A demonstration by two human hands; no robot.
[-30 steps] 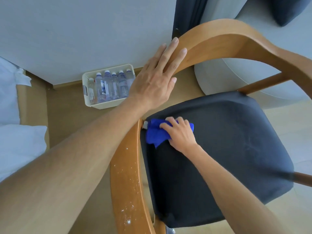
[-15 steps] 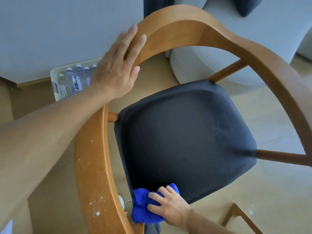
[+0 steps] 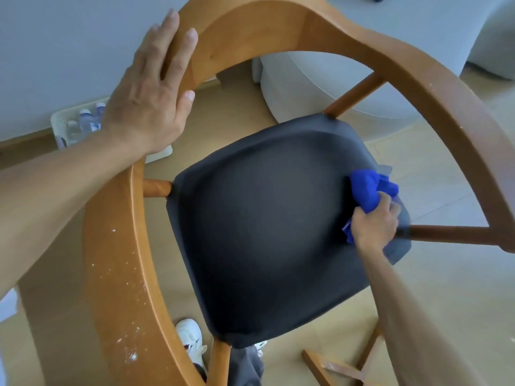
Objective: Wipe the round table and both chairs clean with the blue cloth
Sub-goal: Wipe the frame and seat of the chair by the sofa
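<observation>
A wooden chair with a curved backrest (image 3: 117,274) and a dark grey seat cushion (image 3: 264,218) fills the view from above. My left hand (image 3: 150,93) lies flat on the top left of the curved rail, fingers spread against the wood. My right hand (image 3: 376,224) grips a bunched blue cloth (image 3: 367,190) and presses it on the right edge of the cushion, close to the right side spar (image 3: 446,235). White specks dot the rail's lower left part. The round table is not in view.
A white basket of water bottles (image 3: 80,123) sits on the floor by the wall, partly behind my left arm. A pale grey upholstered seat (image 3: 320,87) stands beyond the chair. Wooden legs (image 3: 334,366) of another piece show at lower right. My white shoe (image 3: 192,341) is below.
My right hand has carried the blue cloth from the cushion's near left corner across to its right edge. The left hand stays on the rail; the view has shifted.
</observation>
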